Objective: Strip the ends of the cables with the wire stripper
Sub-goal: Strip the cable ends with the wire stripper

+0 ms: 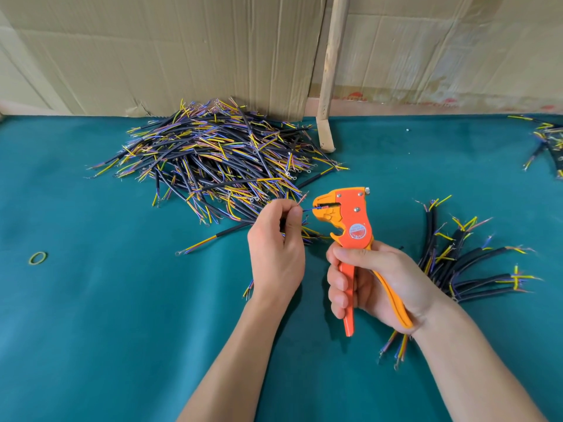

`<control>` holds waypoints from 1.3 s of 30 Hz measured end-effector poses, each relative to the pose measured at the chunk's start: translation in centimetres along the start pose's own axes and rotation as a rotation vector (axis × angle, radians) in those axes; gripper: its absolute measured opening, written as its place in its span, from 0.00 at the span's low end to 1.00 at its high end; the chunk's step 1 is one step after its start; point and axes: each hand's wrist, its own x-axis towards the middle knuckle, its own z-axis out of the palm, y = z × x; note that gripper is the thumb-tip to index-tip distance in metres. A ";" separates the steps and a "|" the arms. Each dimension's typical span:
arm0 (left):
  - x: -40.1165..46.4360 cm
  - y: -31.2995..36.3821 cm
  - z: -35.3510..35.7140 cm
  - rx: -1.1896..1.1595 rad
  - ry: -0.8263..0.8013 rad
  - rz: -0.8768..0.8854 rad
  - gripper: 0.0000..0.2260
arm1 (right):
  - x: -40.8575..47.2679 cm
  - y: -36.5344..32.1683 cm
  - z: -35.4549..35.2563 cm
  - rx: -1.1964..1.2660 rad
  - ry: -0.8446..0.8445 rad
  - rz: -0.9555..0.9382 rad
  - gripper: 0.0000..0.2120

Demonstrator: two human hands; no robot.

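Note:
My right hand (374, 284) grips the two handles of an orange wire stripper (350, 220), held upright with its jaws pointing left. My left hand (275, 245) pinches a black cable with thin coloured cores; a blue core (308, 210) reaches from my fingertips into the stripper's jaws, and a pinkish core sticks up beside it. The cable's other end (248, 289) shows below my left wrist. A large heap of black cables (219, 156) with yellow, blue and brown cores lies behind my left hand.
A smaller bundle of cables (463, 263) lies right of my right hand, and a few more (545, 144) at the far right edge. A yellow-green rubber band (37, 257) lies at the left on the teal cloth (106, 315). Cardboard sheets and a wooden stick (330, 71) stand behind.

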 end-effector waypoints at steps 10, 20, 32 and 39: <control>0.0 0.0 0.0 -0.006 0.004 -0.007 0.06 | 0.0 0.0 0.1 -0.006 0.012 0.002 0.07; 0.0 -0.1 -0.1 -0.003 -0.014 -0.003 0.06 | 0.1 0.5 0.7 0.004 0.107 -0.035 0.15; 0.8 0.5 -0.4 0.043 0.003 -0.197 0.10 | -0.1 -0.5 -0.6 0.252 0.045 -0.211 0.20; 1.5 6.5 2.6 -0.364 -0.654 -0.502 0.13 | -1.9 -2.0 -0.9 0.479 -0.490 -0.279 0.10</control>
